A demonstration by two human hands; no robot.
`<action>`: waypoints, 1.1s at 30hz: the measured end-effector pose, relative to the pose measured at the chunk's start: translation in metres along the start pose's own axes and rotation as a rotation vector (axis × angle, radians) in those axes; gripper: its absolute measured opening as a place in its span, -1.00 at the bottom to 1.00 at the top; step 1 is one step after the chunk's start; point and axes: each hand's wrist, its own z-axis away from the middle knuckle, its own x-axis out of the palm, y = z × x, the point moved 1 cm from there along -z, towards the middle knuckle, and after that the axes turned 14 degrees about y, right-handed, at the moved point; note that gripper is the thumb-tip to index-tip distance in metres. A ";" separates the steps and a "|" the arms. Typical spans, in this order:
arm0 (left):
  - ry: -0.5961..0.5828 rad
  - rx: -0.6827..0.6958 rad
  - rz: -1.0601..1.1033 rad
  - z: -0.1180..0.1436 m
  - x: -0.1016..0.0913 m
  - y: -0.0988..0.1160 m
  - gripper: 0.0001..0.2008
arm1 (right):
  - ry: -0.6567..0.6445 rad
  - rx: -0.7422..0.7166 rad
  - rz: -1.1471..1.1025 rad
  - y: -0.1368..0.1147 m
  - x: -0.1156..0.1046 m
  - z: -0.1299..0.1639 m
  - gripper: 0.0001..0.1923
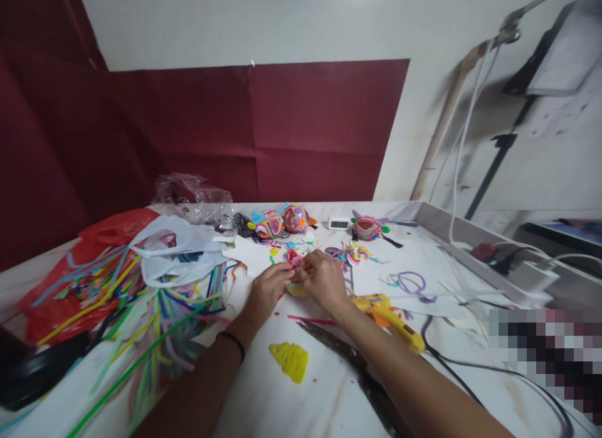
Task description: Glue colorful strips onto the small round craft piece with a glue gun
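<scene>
My left hand (267, 292) and my right hand (324, 280) meet over the middle of the white table (329, 394), fingers pinched together on a small pink and yellow paper piece (295, 276). The piece is mostly hidden by my fingers. Just beyond my hands lie loose coloured paper scraps (350, 255). Further back stand three rolled-paper fish figures (269, 224), (297, 218), (368, 227). A yellow ridged paper shape (290, 361) lies near my left forearm. A yellow glue gun (392, 319) rests right beside my right wrist.
A pile of coloured paper strips (141, 300) spills from white and red plastic bags (174, 250) on the left. A small white clock (338, 223) sits at the back. Scissors (357, 363) lie under my right forearm. Cables (493, 369) run along the right side.
</scene>
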 end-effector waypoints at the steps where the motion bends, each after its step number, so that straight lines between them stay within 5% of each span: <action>1: 0.001 0.003 0.000 0.000 0.000 0.000 -0.80 | -0.001 0.004 -0.006 0.000 0.000 0.000 -0.94; 33: 0.017 -0.012 0.010 0.001 0.001 0.001 -0.78 | 0.016 0.036 0.082 -0.005 0.010 0.004 -0.83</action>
